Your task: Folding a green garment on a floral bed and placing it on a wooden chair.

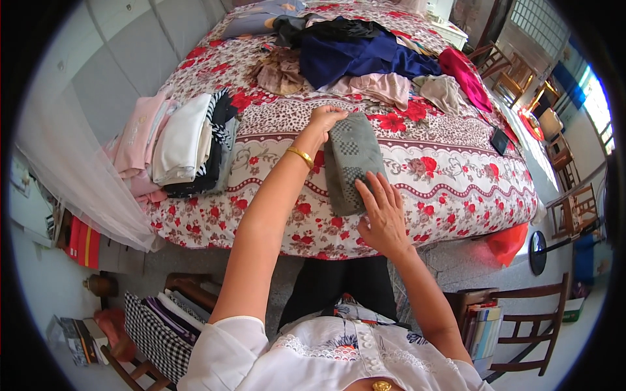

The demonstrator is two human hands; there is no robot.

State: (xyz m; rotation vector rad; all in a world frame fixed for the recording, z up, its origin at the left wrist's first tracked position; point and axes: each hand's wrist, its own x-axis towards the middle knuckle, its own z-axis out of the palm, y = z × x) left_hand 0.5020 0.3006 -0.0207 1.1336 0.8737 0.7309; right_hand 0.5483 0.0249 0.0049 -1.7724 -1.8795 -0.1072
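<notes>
A folded grey-green garment (359, 151) with a checkered pattern lies lengthwise on the bed near its front edge. My left hand (326, 121) grips its far left corner, thumb and fingers pinched at the top edge. Flat against its near right part, my right hand (384, 212) rests with the fingers spread, holding nothing. To the left stand stacks of folded clothes, among them a pink garment (142, 137), a white one (181, 139) and dark and striped ones beside it.
Farther back on the floral bedspread (274, 166) lies a loose heap with a navy blue garment (337, 56), a pale pink one (376, 88) and a magenta one (464, 78). A dark phone-like object (499, 141) lies at the right. Wooden chairs (530, 322) and a mosquito net (93, 176) flank the bed.
</notes>
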